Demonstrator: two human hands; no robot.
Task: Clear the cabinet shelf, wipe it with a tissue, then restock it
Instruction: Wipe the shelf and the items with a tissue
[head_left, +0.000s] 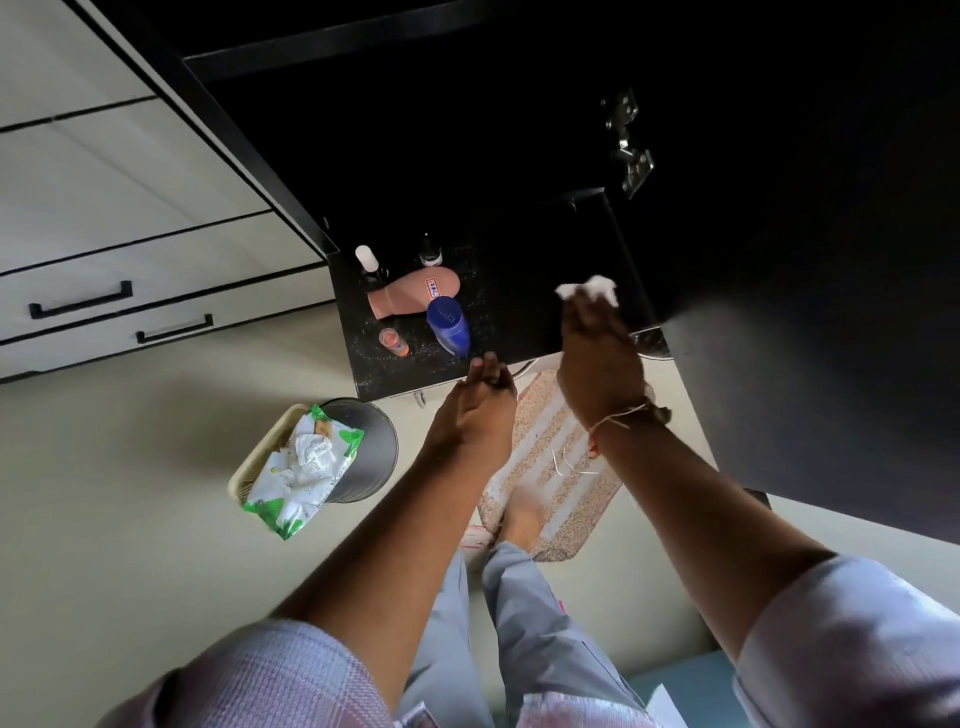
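We are holding a crumpled white tissue (589, 291) pinched in the fingers of our right hand (597, 358), which is reaching up toward the dark cabinet shelf (545, 280); the shelf interior is too dark for us to tell whether the tissue is touching it. Our left hand (475, 410) is hanging empty just below, fingers straight and pressed together, gripping nothing. On the speckled black table (374, 358) to the left, we are seeing the cleared items sitting together: a peach tube (413, 296) lying flat, a blue bottle (448, 325) just beside it, a small orange-capped container (394, 343) near the front edge, a white-capped bottle (368, 260) and a small dark bottle (431, 252) standing behind. On the floor, a green-and-white wipes pack (301, 467) is resting across a cream basket (254, 457), touching a metal bin (363, 447).
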